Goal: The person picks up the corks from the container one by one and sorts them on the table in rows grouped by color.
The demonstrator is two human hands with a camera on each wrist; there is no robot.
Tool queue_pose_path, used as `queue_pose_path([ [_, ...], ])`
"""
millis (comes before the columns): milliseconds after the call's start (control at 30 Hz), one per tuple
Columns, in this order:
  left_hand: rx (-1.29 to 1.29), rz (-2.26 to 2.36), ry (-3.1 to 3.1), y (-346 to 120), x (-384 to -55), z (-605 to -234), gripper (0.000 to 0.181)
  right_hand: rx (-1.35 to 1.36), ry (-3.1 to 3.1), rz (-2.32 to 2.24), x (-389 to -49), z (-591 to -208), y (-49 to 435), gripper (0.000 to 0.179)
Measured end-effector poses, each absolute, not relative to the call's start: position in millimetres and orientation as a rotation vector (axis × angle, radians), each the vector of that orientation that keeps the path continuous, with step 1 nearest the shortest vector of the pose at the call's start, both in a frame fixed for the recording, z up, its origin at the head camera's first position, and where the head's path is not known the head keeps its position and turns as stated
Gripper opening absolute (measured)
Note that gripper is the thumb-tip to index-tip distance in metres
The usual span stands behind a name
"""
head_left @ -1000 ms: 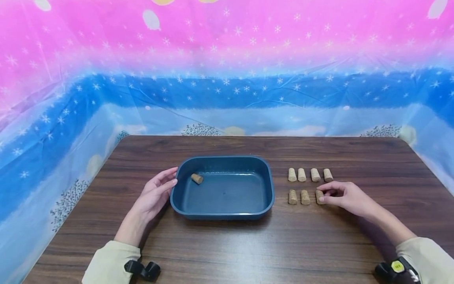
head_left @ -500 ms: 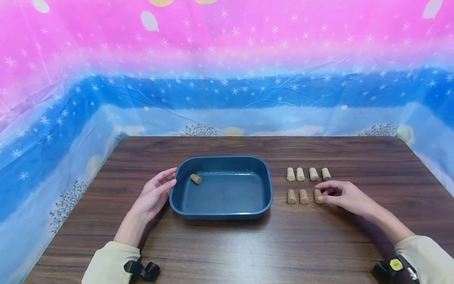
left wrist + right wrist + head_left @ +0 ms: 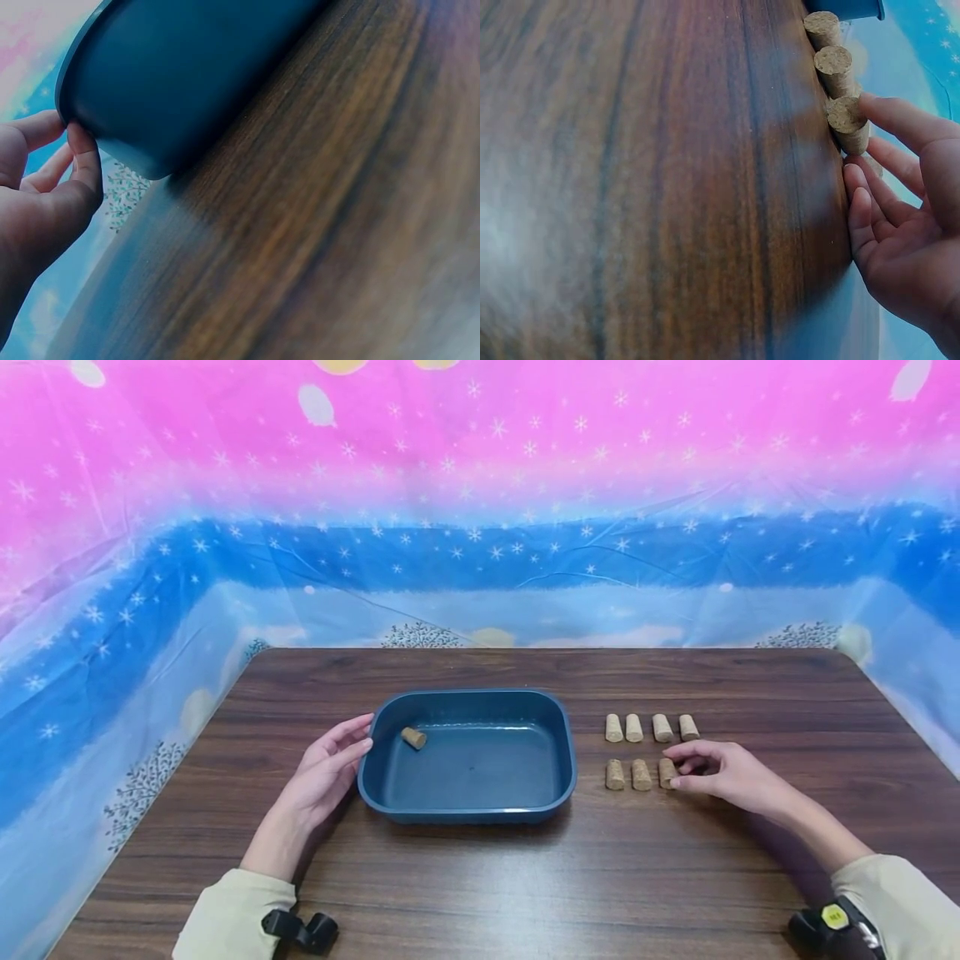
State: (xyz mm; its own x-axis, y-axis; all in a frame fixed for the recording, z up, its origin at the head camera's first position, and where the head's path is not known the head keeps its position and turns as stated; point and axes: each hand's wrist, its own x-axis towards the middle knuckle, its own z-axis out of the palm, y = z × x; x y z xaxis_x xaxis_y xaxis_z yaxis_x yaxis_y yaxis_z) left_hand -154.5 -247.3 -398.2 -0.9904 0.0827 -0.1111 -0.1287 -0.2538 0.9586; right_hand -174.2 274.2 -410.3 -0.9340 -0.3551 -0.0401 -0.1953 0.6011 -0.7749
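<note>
My right hand pinches the nearest cork on the table, right of the blue tray that my relaxed left hand touches — it is round, so I think a loose pinch could let it roll into the neighbour cork.

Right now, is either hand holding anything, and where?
Right hand pinches the cork at its near end; left hand only touches the tray rim.

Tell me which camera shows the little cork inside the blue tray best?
The head view: the small brown cork lies in plain sight inside the dark blue plastic tray. The left wrist view shows only the tray's outside; the right wrist view shows only its corner.
</note>
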Motion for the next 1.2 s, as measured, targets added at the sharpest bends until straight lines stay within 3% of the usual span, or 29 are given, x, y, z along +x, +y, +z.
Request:
queue_pose_path([
  [533, -0.05, 2.38, 1.846, -246.8, -153.6, -398.0, 0.032, -0.471, 2.738, -1.255, -174.1, -401.6, 265.5, 0.041],
  [867, -0.051, 2.37, 1.854, -245.0, -154.9, -397.6, 0.036, -0.449, 2.765, -1.292, -174.5, -365.3, 216.0, 0.036],
  [1200, -0.063, 2.365, 1.855, -245.2, -154.7, -398.1, 0.033, -0.605, 2.609, -1.428, -179.9, -344.0, 150.6, 0.037],
])
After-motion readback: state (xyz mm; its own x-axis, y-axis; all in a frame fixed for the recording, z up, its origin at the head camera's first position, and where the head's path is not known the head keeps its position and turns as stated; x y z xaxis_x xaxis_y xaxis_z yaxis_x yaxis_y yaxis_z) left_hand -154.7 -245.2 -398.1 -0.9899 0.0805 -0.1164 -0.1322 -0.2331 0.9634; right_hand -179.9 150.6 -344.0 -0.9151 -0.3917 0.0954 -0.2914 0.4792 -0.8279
